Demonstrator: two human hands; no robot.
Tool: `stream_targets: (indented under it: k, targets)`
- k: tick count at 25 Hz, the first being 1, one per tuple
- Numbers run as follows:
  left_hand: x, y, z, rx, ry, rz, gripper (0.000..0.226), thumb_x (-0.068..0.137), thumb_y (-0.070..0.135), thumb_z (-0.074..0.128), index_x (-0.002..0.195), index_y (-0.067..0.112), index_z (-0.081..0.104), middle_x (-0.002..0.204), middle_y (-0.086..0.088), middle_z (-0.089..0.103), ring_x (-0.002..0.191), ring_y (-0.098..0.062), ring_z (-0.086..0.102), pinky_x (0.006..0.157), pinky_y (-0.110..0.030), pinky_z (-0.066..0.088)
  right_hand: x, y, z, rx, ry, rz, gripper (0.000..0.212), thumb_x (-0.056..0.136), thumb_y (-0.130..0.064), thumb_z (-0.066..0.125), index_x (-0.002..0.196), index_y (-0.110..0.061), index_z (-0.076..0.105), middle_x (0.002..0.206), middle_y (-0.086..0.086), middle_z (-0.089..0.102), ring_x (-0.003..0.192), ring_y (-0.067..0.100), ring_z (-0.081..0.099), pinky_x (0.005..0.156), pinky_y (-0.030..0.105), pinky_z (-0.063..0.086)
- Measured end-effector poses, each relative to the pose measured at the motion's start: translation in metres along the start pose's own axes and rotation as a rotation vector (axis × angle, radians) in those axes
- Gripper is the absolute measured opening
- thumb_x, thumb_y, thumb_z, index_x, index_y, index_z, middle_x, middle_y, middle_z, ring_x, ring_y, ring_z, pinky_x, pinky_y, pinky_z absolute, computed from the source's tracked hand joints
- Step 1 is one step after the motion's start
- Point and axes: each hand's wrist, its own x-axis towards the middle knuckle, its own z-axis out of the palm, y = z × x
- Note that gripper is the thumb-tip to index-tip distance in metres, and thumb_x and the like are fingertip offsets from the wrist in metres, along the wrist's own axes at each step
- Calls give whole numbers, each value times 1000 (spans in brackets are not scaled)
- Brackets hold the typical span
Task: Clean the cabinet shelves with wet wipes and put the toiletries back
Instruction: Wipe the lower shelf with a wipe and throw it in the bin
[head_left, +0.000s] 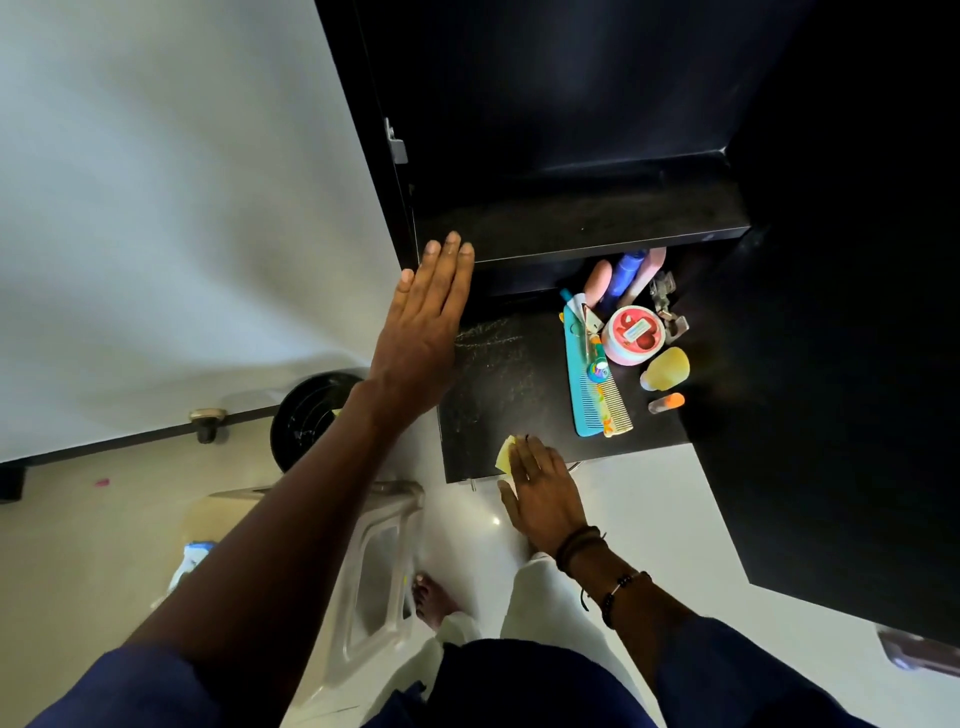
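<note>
Pressing a pale yellow wet wipe (505, 453) flat against the front edge of the black lower cabinet shelf (498, 395), the person's right hand (540, 493) lay palm-down over it, fingers spread rather than clenched. The left hand (426, 332) was open and held nothing, its fingertips touching the black upper shelf (587, 228) at the cabinet's left wall, seemingly as a brace. Dusty streaks showed at 12 o'clock from the wipe, so firm overlapping strokes toward the back would likely serve best. The toiletries sat crowded at 2 o'clock from the wipe: a teal plastic comb (582, 384), a round pink jar (635, 335) and a small yellow bottle (667, 368) among them. They probably needed shifting before that side could be wiped. Much of the wipe was hidden under the palm. The bottles at the rear were cut off by the upper shelf, and the cabinet's interior was too dark to read.
</note>
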Motion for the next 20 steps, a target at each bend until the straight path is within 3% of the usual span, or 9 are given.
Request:
stream_targets:
  k: [3, 5, 8, 11, 14, 16, 18, 20]
  targets:
    - [1, -1, 2, -5, 8, 3, 115, 68, 4, 80, 151, 12, 0, 160, -10, 3, 146, -25, -5, 117, -39, 3, 30, -1, -6, 52, 4, 118, 45, 84, -34, 64, 117, -3, 62, 115, 14, 66, 103, 30, 65, 92, 38, 52]
    - [1, -2, 2, -8, 25, 11, 114, 67, 1, 79, 150, 11, 1, 159, -11, 4, 146, -24, -4, 117, -40, 5, 73, 4, -15, 88, -14, 171, 38, 84, -20, 65, 113, 3, 61, 109, 20, 64, 98, 36, 64, 91, 41, 51]
    - [1, -3, 2, 5, 21, 20, 116, 66, 0, 78, 150, 10, 0, 159, -12, 4, 146, -25, -3, 116, -40, 5, 148, 21, -39, 0, -127, 127, 48, 90, -12, 48, 131, 12, 42, 130, 31, 48, 120, 45, 45, 109, 48, 31]
    - [2, -3, 1, 23, 11, 33, 113, 69, 6, 78, 150, 9, 0, 159, -12, 4, 146, -26, -3, 116, -39, 5, 204, 23, -55, -28, -93, 101, 64, 89, -22, 53, 140, 10, 32, 144, 27, 37, 134, 40, 32, 115, 42, 20]
    - [2, -5, -1, -11, -34, 51, 107, 76, 10, 73, 150, 9, -3, 159, -12, -1, 144, -24, -12, 116, -39, 0, 213, -7, -46, 259, -114, 115, 55, 85, -17, 54, 137, -4, 42, 139, 17, 47, 127, 33, 44, 112, 39, 32]
    - [3, -5, -3, -25, -44, 53, 106, 75, 3, 69, 150, 10, -5, 159, -11, -5, 143, -23, -15, 116, -39, -1, 191, -33, -26, 483, -70, 164, 37, 86, -19, 50, 123, -17, 53, 121, 6, 57, 109, 28, 57, 96, 42, 47]
    - [3, -4, -4, -34, -53, 45, 109, 68, -8, 64, 150, 10, -6, 159, -10, -7, 143, -22, -17, 116, -39, -3, 153, -47, 1, 365, 30, 53, 34, 86, -15, 41, 115, -9, 58, 114, 12, 59, 105, 34, 58, 91, 45, 48]
    - [3, -3, -3, -48, -51, 41, 109, 66, -12, 62, 150, 10, -4, 159, -10, -6, 143, -22, -17, 116, -39, -4, 99, -47, 8, 136, 25, -101, 42, 83, -14, 39, 114, 2, 62, 116, 23, 61, 111, 42, 57, 100, 48, 45]
